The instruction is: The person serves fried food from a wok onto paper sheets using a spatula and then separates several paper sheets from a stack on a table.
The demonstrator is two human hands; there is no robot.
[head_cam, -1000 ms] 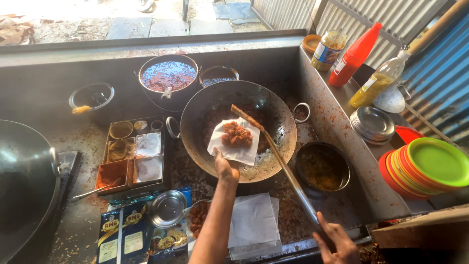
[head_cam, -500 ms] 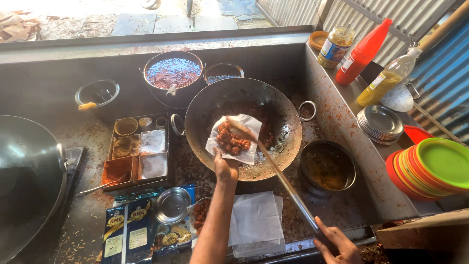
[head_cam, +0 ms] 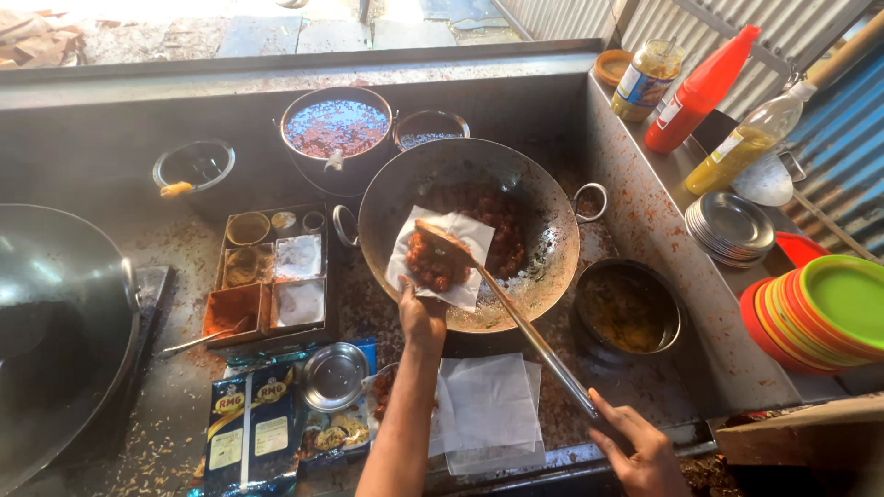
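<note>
Steel wok (head_cam: 543,198) sits mid-counter, over which my left hand (head_cam: 421,313) pinches white paper (head_cam: 456,235) now heaped with more reddish fried pieces (head_cam: 433,262), as my right hand (head_cam: 635,446), fist closed around the long ladle (head_cam: 525,327), has brought its tip onto the pile.

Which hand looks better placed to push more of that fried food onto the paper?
The right hand, probably. It grips the handle of the long spatula, whose blade lies on the reddish fried food on the white paper. The left hand is busy holding that paper over the wok.
</note>
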